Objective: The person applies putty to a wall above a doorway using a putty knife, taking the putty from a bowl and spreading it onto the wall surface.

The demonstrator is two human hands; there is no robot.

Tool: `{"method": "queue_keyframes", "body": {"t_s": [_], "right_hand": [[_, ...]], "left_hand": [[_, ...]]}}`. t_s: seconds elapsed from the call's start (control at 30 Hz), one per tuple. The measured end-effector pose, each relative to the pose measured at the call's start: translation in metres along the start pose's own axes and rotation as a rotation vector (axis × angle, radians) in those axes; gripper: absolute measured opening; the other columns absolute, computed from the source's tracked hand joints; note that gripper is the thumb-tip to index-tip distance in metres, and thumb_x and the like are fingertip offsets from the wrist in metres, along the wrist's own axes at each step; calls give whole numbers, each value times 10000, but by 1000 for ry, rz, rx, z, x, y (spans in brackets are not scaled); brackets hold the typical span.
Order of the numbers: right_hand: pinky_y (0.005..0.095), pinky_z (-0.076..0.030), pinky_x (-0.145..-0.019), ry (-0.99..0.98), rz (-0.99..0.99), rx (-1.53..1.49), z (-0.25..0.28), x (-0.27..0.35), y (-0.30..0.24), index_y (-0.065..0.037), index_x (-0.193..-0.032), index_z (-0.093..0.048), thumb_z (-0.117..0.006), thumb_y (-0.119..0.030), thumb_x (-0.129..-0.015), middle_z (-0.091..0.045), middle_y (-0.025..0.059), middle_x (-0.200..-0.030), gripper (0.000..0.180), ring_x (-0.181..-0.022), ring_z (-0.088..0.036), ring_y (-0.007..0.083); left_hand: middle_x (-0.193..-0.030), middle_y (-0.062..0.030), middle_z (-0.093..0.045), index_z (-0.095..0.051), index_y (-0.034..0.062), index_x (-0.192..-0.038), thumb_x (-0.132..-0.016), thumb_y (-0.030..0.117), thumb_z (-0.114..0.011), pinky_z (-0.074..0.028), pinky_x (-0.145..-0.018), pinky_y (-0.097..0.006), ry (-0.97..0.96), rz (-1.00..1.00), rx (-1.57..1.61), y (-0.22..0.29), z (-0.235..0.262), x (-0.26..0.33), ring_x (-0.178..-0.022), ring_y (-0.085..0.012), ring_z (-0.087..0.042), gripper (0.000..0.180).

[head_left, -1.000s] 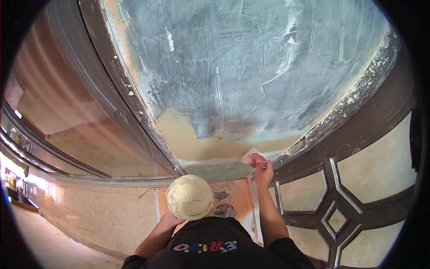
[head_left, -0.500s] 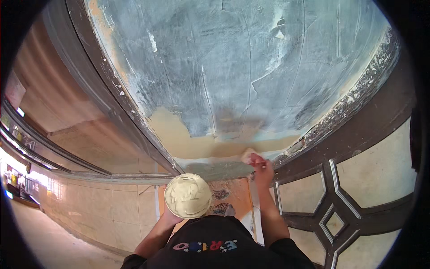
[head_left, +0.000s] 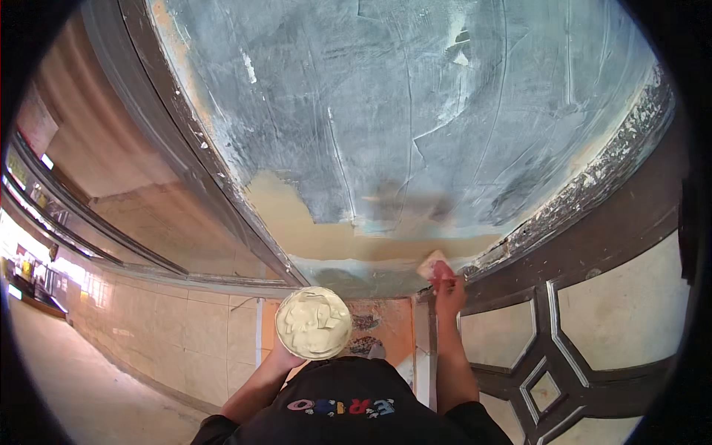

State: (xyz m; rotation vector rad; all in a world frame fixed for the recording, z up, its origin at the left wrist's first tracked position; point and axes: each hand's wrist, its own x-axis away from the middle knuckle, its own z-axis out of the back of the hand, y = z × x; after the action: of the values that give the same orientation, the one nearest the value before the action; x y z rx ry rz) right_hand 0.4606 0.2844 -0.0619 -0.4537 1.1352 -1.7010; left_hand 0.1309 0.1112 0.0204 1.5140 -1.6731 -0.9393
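My left hand (head_left: pixel 285 356) grips a round tub (head_left: pixel 279 340) from its left side, below my chest. Cream-coloured putty (head_left: pixel 315 322) fills it almost to the rim, its top swirled and ridged. My right hand (head_left: pixel 450 295) is closed round a red-handled putty scraper (head_left: pixel 441 270), with pale putty smeared over its blade. The scraper is at the lower right of a wall panel (head_left: pixel 400 96), close to the dark frame; whether the blade touches the surface I cannot tell. Grey skim covers most of the panel, with a tan strip (head_left: pixel 386 248) and a pale band along its lower edge.
Dark wooden trim (head_left: pixel 200 163) borders the panel on the left. At right stands a dark lattice door (head_left: pixel 552 326) with pale inset panes. An orange mat (head_left: pixel 389 319) with dark debris lies near my feet. Tiles (head_left: pixel 170 319) run along the lower left.
My right hand and the scraper have moved right and slightly toward me, toward the panel's right frame. The tub in my left hand has barely shifted. The view has turned slightly.
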Motion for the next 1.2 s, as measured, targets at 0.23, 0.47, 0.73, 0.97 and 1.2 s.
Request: {"method": "queue_keyframes", "body": {"t_s": [0.23, 0.47, 0.73, 0.97, 1.2], "right_hand": [[396, -482, -599, -423, 522, -18, -75, 61, -56, -37, -850, -584, -568, -290, -909, -610, 150, -719, 260, -667, -618, 311], [401, -497, -649, -389, 387, -48, -56, 23, -107, -55, -898, -597, -562, -291, -900, -634, 143, -828, 238, -732, -627, 334], [285, -470, -499, -48, -13, -260, 51, -50, 35, -62, -991, -554, -612, -339, -893, -617, 68, -817, 300, -619, -591, 169], [240, -366, -369, -406, -511, -601, 7, 16, 53, -141, -1152, -454, -585, -228, -913, -558, 38, -846, 286, -505, -494, 98], [214, -355, -398, -824, -951, -755, -30, 64, 25, -198, -1160, -434, -550, -223, -917, -565, 46, -890, 270, -515, -482, 107]], "left_hand": [[-1400, -78, -401, -287, 119, -1412, -830, 210, -681, -364, -1050, -399, -103, -246, -439, -9, -7, -7, -1266, -210, -419, 708], [-1427, -99, -386, -320, 134, -1414, -936, 459, -413, -346, -1059, -484, -112, -92, -174, -2, -35, -8, -1283, -289, -408, 585], [-1445, -91, -359, -287, 149, -1426, -948, 457, -367, -341, -1064, -489, -58, -208, -448, -21, -26, 7, -1294, -289, -396, 574], [-1379, -66, -442, -377, 134, -1381, -756, 316, -735, -287, -1086, -417, 82, -100, -380, -41, -38, 1, -1266, -244, -426, 743], [-1392, -70, -415, -319, 125, -1399, -788, 244, -716, -304, -1086, -392, 34, -170, -89, -42, -60, -2, -1273, -219, -409, 739]]}}
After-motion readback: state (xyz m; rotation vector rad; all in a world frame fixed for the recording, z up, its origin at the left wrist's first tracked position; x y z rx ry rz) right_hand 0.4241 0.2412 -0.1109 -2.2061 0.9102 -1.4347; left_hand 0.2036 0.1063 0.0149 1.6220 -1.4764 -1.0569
